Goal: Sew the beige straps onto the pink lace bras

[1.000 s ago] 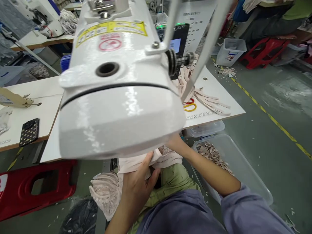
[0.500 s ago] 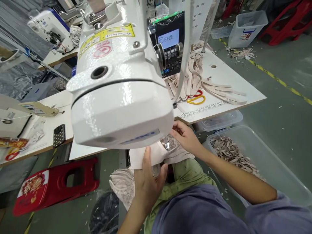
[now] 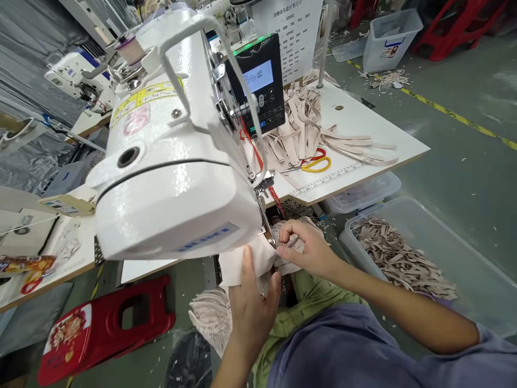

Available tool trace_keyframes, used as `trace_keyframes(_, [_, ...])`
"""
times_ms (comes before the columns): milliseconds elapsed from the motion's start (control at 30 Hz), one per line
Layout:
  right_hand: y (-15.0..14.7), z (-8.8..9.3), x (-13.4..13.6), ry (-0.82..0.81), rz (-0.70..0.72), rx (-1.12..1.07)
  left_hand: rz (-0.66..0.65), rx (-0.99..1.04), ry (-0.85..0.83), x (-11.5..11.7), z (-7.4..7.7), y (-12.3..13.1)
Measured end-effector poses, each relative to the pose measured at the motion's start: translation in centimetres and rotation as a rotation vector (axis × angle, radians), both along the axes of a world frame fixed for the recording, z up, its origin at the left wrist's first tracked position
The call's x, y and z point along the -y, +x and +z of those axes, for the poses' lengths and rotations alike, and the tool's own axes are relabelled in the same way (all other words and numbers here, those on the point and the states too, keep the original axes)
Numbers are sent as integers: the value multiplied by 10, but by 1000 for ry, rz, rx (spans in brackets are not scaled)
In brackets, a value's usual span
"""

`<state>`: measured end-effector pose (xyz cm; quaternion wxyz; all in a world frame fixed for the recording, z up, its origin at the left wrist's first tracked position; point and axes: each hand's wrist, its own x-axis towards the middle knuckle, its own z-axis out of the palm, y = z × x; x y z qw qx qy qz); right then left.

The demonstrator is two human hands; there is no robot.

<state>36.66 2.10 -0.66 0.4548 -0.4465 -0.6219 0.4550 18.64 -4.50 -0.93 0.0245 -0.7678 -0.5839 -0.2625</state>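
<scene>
A white sewing machine (image 3: 173, 210) stands over the work, its head hiding part of the cloth. Below it lies a pale pink fabric piece (image 3: 234, 267) with a lacy part toward the right. My left hand (image 3: 252, 304) rests on the fabric's near side, fingers apart, index finger pointing up along it. Beside the machine's metal part, my right hand (image 3: 305, 248) has its fingers curled and thumb close to the fabric edge; what they pinch, if anything, is too small to tell. More pleated pale fabric (image 3: 212, 318) hangs at the lower left of my left hand.
Beige strips (image 3: 301, 126) and yellow-red scissors (image 3: 317, 163) lie on the white table (image 3: 363, 121). A clear bin (image 3: 464, 285) of strips is at the right. A red stool (image 3: 109, 328) stands lower left; a control screen (image 3: 258, 78) is behind the machine.
The view has shifted, showing more of the machine's right side. My right hand has moved slightly down, closer to the metal part. My left hand keeps nearly the same pose on the fabric.
</scene>
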Motion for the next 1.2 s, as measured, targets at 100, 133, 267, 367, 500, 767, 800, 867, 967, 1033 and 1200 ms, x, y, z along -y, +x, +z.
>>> trace_keyframes(100, [-1,1,2,13,11,48,-14,-6,-13,0,-1,1])
trace_keyframes(133, [-1,1,2,19,11,60,-12,-2,-18,1,-2,2])
trace_keyframes(267, [-4,0,2,60,-14,112,-3,25,-43,2,-3,2])
trace_keyframes(367, [-8,-1,3,123,-47,186,-14,28,-31,0,-2,1])
trace_keyframes(500, [-11,-5,6,163,-71,257,-8,35,-3,-1,-9,3])
trace_keyframes(767, [13,-3,35,-84,47,-36,-167,206,-134,56,-23,51])
trace_keyframes(800, [18,0,39,-84,41,-53,-226,297,-214,60,-17,52])
trace_keyframes(867, [27,7,45,-100,56,-54,-348,482,-356,61,-3,47])
trace_keyframes(967, [35,15,49,-155,132,-32,-349,593,-331,47,16,29])
trace_keyframes(1033, [38,18,50,-164,178,-10,-310,573,-264,35,24,17])
trace_keyframes(1200, [38,20,49,22,271,138,-522,462,-393,10,34,5])
